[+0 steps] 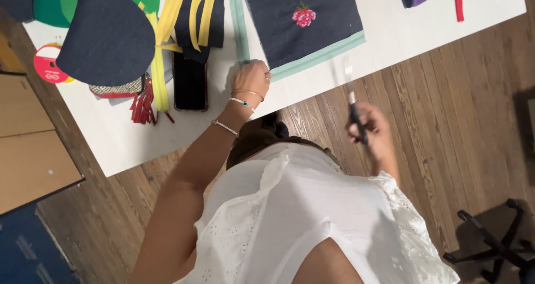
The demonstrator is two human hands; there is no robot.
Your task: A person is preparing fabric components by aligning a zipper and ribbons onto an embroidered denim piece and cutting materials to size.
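- Denim panel (301,25), soft and limp, lies on the white surface (401,33); left hand (252,78) fisted at its six-o'clock corner.
- Right hand (372,129) grips a light, rigid pen-like tool (352,103).

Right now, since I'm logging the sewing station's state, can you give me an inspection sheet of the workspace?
Surface: white tabletop, mostly covered at the far side.
Job's things: dark navy fabric panel with pink embroidered flower, mint-green trim strip beside it.
Clutter: black phone, yellow ribbons, red tassel, round navy fabric piece, red tape roll.
Grips: left hand pressed on the table by the strip; right hand holds a blurred slim tool.
Cables: nothing seen.
Surroundings: wooden floor, black chair base.
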